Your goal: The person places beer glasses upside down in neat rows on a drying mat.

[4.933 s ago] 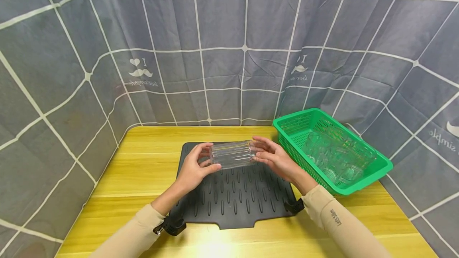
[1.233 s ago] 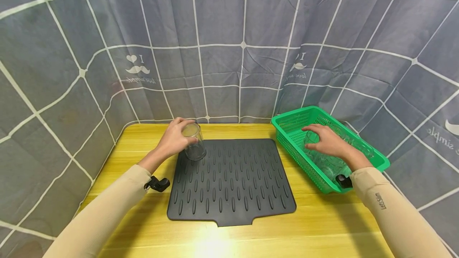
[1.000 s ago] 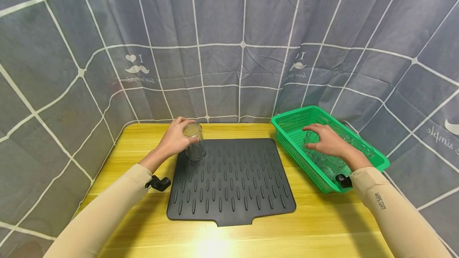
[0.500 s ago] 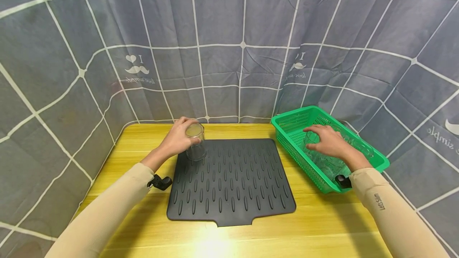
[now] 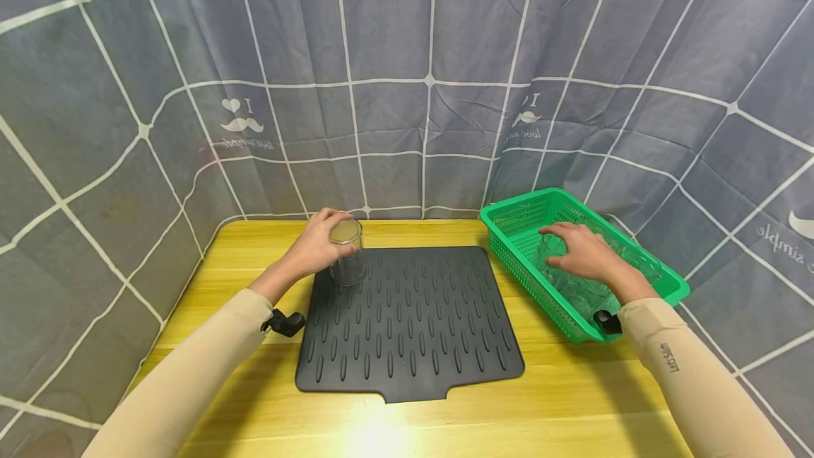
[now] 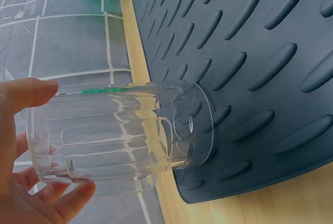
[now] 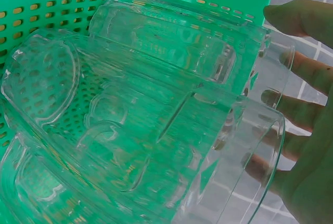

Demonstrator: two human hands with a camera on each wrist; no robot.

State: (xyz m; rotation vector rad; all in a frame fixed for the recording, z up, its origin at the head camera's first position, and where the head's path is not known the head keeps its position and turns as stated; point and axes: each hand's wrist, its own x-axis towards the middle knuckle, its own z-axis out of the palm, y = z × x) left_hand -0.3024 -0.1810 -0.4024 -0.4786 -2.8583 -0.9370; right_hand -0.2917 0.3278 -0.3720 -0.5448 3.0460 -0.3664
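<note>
My left hand [image 5: 316, 242] holds a clear ribbed drinking glass [image 6: 119, 135] with thumb and fingers around its upper end. The glass stands at the back left corner of a dark grey mat [image 5: 413, 324], its lower end at the ridged surface. My right hand [image 5: 581, 253] is over the green basket [image 5: 521, 281], fingers spread beside clear glasses [image 7: 156, 104] heaped inside. In the right wrist view its fingers show through the end of one glass, with the thumb [image 7: 296, 18] apart from them; no firm hold shows.
A wooden table [image 5: 254, 387] lies beneath the mat and basket. A grey curtain with white grid lines [image 5: 394, 119] closes off the back and both sides. The basket's raised rim stands right of the mat.
Earlier both hands held the glass sideways above the mat; now only the left holds it, at the back left corner. The right hand moved to the basket. Lately the glass has straightened slightly.
</note>
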